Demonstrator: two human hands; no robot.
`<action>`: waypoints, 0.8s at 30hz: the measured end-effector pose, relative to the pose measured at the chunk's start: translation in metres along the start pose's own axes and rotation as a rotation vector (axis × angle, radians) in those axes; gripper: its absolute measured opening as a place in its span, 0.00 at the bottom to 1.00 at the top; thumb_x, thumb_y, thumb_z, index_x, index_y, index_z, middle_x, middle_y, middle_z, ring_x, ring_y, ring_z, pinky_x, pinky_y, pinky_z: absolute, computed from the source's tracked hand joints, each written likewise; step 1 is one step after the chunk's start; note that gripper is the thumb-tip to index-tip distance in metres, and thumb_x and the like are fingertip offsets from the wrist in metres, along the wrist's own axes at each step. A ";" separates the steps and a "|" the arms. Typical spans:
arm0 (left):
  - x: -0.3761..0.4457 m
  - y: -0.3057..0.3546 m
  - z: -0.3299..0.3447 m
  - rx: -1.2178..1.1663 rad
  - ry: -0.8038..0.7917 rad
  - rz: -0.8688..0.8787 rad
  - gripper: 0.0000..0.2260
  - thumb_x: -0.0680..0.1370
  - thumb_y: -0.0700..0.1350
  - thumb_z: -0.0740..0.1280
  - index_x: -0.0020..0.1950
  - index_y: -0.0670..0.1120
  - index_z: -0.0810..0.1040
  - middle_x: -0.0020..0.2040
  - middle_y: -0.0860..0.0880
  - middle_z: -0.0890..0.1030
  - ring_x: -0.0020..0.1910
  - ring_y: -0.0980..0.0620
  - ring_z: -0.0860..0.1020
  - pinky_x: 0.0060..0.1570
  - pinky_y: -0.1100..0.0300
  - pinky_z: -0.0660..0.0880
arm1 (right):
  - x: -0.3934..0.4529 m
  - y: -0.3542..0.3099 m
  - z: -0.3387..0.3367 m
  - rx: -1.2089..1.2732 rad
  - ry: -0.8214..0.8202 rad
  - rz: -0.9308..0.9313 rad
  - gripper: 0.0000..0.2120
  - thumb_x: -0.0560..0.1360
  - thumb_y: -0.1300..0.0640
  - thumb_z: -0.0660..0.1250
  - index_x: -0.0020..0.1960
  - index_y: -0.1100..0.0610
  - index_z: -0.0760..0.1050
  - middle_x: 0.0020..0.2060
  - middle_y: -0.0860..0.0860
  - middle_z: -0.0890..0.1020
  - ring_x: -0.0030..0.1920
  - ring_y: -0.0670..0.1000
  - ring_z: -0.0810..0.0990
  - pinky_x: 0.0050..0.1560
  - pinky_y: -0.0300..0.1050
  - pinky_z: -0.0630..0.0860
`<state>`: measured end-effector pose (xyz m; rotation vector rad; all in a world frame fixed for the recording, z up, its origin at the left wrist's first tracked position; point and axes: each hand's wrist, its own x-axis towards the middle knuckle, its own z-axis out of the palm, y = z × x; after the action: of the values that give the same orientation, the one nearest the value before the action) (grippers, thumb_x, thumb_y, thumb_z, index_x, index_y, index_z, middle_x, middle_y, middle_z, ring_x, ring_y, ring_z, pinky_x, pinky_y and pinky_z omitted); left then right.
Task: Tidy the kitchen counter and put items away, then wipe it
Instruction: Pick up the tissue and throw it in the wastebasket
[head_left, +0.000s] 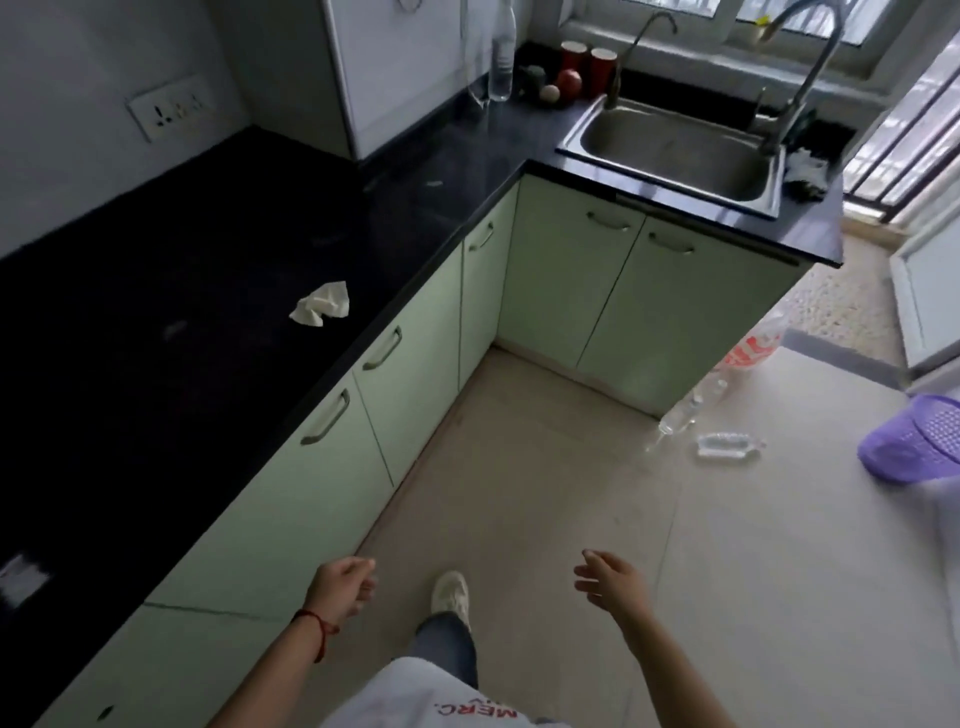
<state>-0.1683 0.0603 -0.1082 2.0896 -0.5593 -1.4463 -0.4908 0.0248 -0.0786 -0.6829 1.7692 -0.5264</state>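
nearest the camera, both hands are held low over the floor with nothing in them: the left hand (345, 584) has its fingers loosely curled, the right hand (610, 577) is spread fairly wide with fingers relaxed. a shoe (451, 595) is seen between them, stepping forward on the pale floor. a little further on, the dark counter (156, 364) runs along the left above green cabinets, and a crumpled tissue (321, 303) is left lying on it near the front edge, well apart from either hand. over to the right on the floor, a couple of clear plastic bottles (727, 446) are lying near the cabinet corner, with a purple basket (914, 436) just beyond them. at the far end, the sink (675, 150) is set into the counter, and a bottle (503, 54), two red cups (587, 65) and some fruit (561, 85) are grouped in the back corner. it looks like the tissue would be grabbed next. the risk: the floor bottles could be kicked or rolled on if they're not watched, and the tall bottle could be tipped into the cups if the corner is wiped before being cleared. faint smudges on the dark stone could easily be missed too.
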 end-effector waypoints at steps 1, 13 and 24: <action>0.011 0.017 0.004 -0.003 -0.003 0.011 0.11 0.77 0.38 0.63 0.35 0.43 0.75 0.31 0.44 0.77 0.29 0.50 0.73 0.30 0.62 0.67 | 0.010 -0.011 0.002 -0.010 -0.006 0.010 0.13 0.79 0.62 0.58 0.59 0.69 0.72 0.48 0.66 0.79 0.39 0.55 0.76 0.33 0.42 0.67; 0.078 0.205 0.019 0.037 0.048 0.306 0.11 0.76 0.41 0.64 0.34 0.51 0.75 0.33 0.48 0.78 0.38 0.49 0.76 0.40 0.58 0.71 | 0.122 -0.143 0.031 -0.086 -0.114 0.032 0.12 0.78 0.61 0.60 0.56 0.68 0.74 0.41 0.59 0.79 0.33 0.53 0.76 0.32 0.42 0.66; 0.086 0.247 -0.006 0.052 0.682 0.396 0.11 0.76 0.38 0.65 0.58 0.40 0.77 0.55 0.43 0.78 0.55 0.47 0.76 0.56 0.55 0.75 | 0.213 -0.311 0.131 -0.453 -0.523 -0.299 0.12 0.78 0.62 0.60 0.57 0.67 0.75 0.43 0.60 0.81 0.38 0.56 0.79 0.35 0.42 0.72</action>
<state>-0.1418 -0.1815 -0.0110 2.1751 -0.6714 -0.4570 -0.3546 -0.3500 -0.0621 -1.2871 1.2976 -0.1117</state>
